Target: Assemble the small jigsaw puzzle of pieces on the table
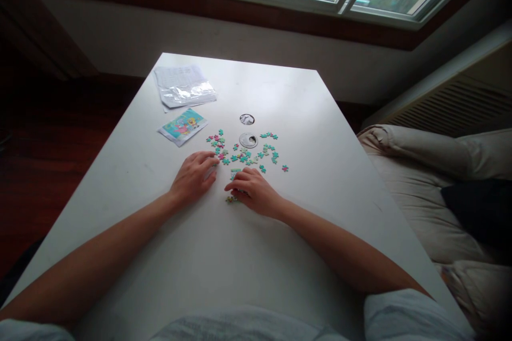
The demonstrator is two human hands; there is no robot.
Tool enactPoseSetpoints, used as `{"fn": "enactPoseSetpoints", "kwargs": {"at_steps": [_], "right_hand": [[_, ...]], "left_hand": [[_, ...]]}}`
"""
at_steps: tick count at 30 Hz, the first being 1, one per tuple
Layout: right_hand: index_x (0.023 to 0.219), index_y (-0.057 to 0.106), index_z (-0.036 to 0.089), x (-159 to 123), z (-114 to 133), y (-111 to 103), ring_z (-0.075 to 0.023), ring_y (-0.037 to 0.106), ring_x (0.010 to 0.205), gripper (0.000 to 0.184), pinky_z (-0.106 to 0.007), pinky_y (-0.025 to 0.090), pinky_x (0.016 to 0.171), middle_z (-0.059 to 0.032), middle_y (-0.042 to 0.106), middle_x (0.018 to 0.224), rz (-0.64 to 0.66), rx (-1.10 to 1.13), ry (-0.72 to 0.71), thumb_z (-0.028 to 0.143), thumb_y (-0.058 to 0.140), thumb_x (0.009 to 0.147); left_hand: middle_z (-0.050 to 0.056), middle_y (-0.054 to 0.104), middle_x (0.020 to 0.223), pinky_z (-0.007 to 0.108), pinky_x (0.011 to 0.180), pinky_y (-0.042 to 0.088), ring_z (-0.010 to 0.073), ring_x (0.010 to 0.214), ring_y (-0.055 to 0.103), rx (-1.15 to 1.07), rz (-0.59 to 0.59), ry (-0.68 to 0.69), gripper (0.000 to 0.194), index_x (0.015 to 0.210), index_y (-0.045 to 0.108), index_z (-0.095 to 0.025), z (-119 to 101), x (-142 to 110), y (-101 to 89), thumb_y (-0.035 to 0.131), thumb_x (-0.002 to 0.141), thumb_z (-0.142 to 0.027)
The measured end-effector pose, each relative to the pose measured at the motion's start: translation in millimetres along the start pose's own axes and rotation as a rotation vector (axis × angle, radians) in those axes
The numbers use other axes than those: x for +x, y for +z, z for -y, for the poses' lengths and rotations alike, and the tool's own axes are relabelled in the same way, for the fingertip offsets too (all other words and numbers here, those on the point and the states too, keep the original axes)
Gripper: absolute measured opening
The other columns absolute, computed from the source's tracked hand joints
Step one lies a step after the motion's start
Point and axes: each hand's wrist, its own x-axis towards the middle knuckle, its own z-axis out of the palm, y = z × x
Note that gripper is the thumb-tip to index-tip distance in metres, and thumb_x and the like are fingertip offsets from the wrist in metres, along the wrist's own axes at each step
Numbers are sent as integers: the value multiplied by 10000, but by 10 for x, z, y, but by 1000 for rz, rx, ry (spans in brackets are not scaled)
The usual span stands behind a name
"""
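Observation:
Small jigsaw puzzle pieces (242,157) in green, teal and pink are scattered over the middle of a white table (316,245). My left hand (194,176) rests on the tabletop at their left edge, fingers extended and thumb apart, its fingertips by the nearest pieces. To the right, my right hand (256,192) lies low over a few joined puzzle pieces (235,173), partly covering them. Its fingers stretch leftward, slightly spread, and I see nothing clearly gripped. Yellowish pieces (229,199) show just below its fingertips.
A colourful picture card (184,126) lies left of the pieces. Behind it sits a clear plastic bag with paper (184,87). Two round cable-hole fittings (248,140) are set into the tabletop among and beyond the pieces. A beige sofa (420,192) stands along the right side.

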Motion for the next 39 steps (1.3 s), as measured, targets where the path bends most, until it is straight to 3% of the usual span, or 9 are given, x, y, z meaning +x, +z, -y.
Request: {"fn": "enactPoseSetpoints", "kwargs": {"at_steps": [3,6,8,16,32,39], "right_hand": [[1018,731,248,-47,-85,-109,-203,558,923,161,-358,397,876,-45,688,922,-51,5,38,204,583,974],[965,723,243,-102,-175,-191,-206,559,921,120,-363,402,891,-41,694,926,-129,2,94,221,605,963],[950,716,240,-126,-216,-204,-207,557,920,97,-364,408,888,-39,696,922,-160,-6,108,231,620,956],[952,703,236,-148,-291,-75,-216,542,925,80,-379,430,890,-53,662,919,-143,-56,32,281,637,958],[989,651,222,-147,-295,25,-225,506,955,85,-371,428,889,-71,606,965,-144,-185,-17,283,593,974],[976,644,209,-136,-226,56,-225,494,936,120,-370,424,873,-80,602,969,-158,-264,-3,269,542,998]], "left_hand": [[82,637,1260,463,1049,453,272,1184,560,33,17,25,212,1103,663,-226,-89,-14,-56,507,961,-255],[70,669,981,415,904,486,238,955,601,86,147,128,192,910,655,-217,-240,-55,-107,481,980,-257],[59,654,929,388,828,479,223,883,592,96,218,178,166,881,633,-214,-348,-94,-124,510,973,-278],[50,625,960,354,807,442,212,880,561,82,289,236,40,923,607,-215,-507,-160,-85,591,933,-250],[50,605,948,375,835,438,221,906,536,5,245,182,50,901,615,-203,-558,-182,46,598,932,-238],[63,607,965,368,830,438,222,907,534,42,228,217,65,918,621,-195,-584,-191,70,588,948,-243]]}}
